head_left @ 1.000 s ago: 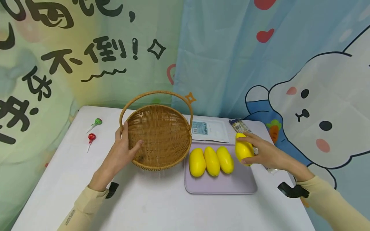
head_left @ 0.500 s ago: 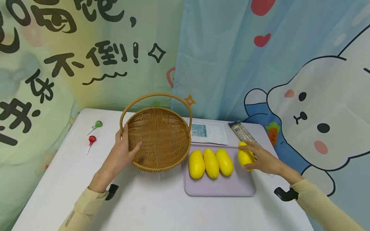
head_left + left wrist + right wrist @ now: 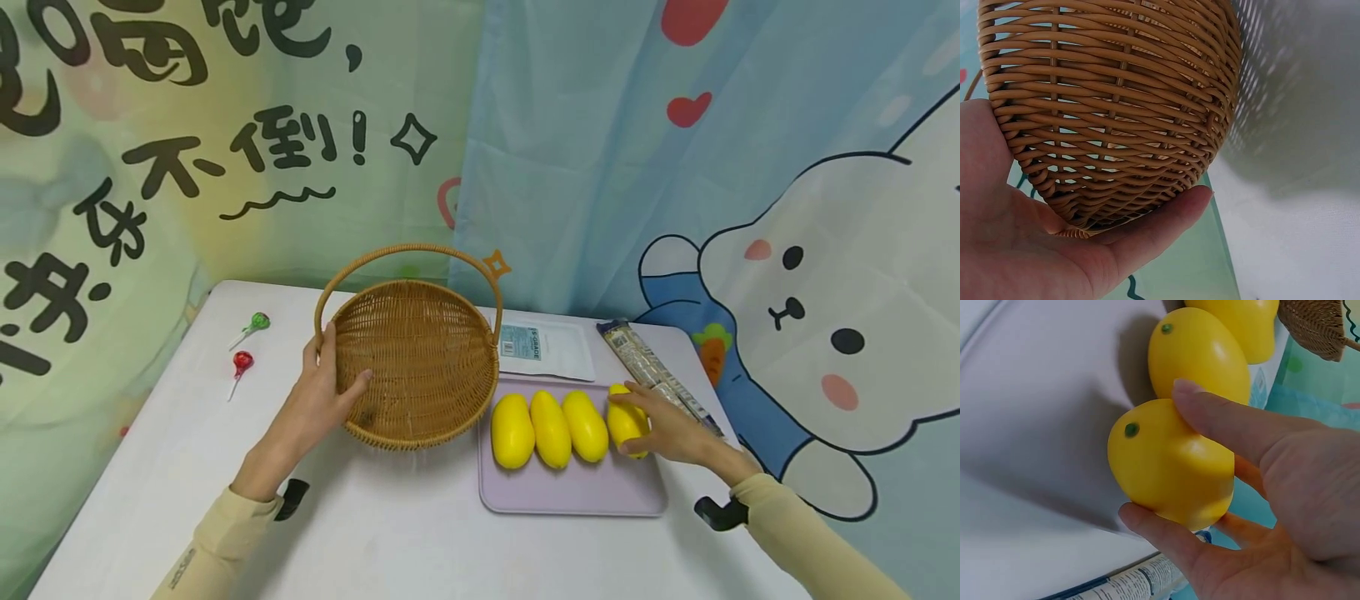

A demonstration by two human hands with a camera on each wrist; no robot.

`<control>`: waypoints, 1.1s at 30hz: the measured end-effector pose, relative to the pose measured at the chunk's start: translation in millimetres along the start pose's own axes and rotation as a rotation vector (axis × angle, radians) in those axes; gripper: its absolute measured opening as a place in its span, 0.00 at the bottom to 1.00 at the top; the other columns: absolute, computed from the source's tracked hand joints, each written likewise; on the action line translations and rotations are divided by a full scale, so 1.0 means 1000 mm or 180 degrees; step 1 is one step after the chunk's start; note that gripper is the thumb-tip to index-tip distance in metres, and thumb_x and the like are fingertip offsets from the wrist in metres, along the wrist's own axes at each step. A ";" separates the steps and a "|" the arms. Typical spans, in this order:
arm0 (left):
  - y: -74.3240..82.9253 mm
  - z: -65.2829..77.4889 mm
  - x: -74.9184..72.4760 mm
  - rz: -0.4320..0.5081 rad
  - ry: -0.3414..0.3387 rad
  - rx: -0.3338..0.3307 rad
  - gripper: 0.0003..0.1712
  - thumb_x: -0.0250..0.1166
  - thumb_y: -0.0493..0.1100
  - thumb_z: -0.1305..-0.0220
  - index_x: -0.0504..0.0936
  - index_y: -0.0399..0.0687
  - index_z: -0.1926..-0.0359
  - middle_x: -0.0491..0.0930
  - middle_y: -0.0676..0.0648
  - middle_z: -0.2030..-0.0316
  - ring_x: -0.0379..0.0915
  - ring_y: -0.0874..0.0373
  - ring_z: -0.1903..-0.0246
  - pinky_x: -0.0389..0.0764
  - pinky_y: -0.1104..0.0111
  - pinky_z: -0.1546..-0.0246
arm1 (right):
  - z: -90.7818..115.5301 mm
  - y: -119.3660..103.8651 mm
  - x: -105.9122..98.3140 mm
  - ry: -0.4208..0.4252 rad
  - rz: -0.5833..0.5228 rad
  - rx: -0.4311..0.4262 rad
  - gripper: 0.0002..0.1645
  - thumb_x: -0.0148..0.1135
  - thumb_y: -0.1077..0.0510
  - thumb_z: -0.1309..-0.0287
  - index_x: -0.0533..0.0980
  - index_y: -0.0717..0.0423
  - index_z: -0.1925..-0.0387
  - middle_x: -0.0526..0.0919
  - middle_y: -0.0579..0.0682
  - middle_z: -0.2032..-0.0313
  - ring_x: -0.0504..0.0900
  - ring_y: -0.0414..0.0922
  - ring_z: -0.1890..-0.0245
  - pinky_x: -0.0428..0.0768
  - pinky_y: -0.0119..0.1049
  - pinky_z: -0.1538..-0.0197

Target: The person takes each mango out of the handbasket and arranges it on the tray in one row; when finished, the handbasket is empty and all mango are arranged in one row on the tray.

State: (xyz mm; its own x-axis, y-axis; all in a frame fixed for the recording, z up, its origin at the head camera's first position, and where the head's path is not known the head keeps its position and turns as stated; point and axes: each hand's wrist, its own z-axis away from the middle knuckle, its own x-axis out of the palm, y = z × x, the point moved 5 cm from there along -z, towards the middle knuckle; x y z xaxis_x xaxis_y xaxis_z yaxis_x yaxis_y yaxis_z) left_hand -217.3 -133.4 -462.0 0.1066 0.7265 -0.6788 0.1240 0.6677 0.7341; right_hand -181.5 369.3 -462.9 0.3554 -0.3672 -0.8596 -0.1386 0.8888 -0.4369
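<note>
A brown wicker basket (image 3: 416,362) with an arched handle is tilted so its hollow faces me. At its left side my left hand (image 3: 321,396) grips the rim, thumb over the inner edge; the left wrist view shows the woven outside of the basket (image 3: 1110,106) against that palm. My right hand (image 3: 667,427) holds a yellow mango (image 3: 624,423) between thumb and fingers at the right of a pale purple tray (image 3: 570,496). Several yellow mangoes (image 3: 551,429) lie in a row on the tray. In the right wrist view, the held mango (image 3: 1172,469) is close beside its neighbour (image 3: 1200,353).
Behind the tray lies a white packet (image 3: 562,348) with a blue label. A long narrow package (image 3: 652,362) lies slantwise at the back right, beside my right hand. A green lollipop (image 3: 259,321) and a red lollipop (image 3: 242,360) lie on the left of the white table (image 3: 375,533).
My right hand has brought the yellow mango down and left, next to the row on the tray, uncovering more of the long package. My left hand and the basket have stayed put.
</note>
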 end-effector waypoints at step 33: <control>0.002 -0.001 0.000 -0.0026 0.0052 0.0052 0.53 0.58 0.56 0.25 0.34 0.43 0.19 0.37 0.27 0.23 0.72 0.27 0.40 0.79 0.40 0.47 | -0.004 -0.001 0.010 0.0078 0.0054 -0.0098 0.44 0.78 0.53 0.47 0.70 0.59 0.31 0.56 0.73 0.26 0.58 0.75 0.30 0.57 0.78 0.35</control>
State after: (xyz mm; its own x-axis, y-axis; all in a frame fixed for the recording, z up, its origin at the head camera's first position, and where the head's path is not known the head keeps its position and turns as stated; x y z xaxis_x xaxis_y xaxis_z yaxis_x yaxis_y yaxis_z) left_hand -218.1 -131.5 -460.3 0.0893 0.7237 -0.6843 0.1409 0.6709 0.7280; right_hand -181.3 363.8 -471.8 0.3299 -0.3590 -0.8731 -0.1731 0.8862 -0.4298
